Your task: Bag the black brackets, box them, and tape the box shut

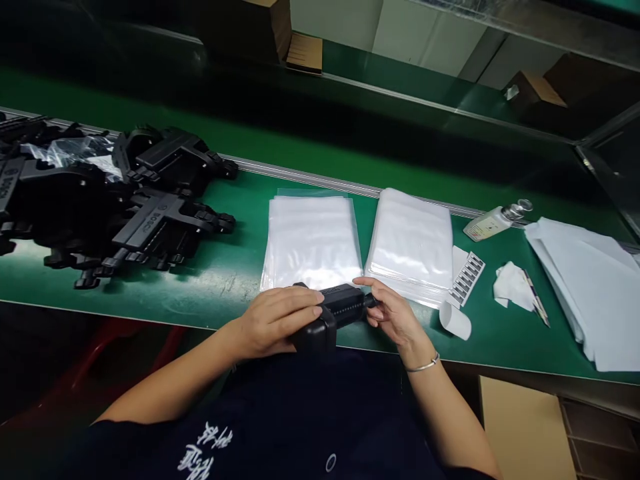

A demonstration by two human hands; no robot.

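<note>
A black plastic part [336,308] is held over the near edge of the green table [225,280]. My left hand [277,319] wraps round its thicker left end, fingers closed over the top. Pinching the part's narrow right end is my right hand [393,312], with a thin bracelet on its wrist. Just beyond the hands lie two stacks of clear plastic bags, one on the left [310,237] and one on the right [413,240].
A heap of black plastic parts [110,200] fills the table's left side. Right of the bags are a strip of labels [467,279], a paper roll [455,320], a crumpled tissue [511,285], a small bottle [493,222] and a stack of white sheets [593,287].
</note>
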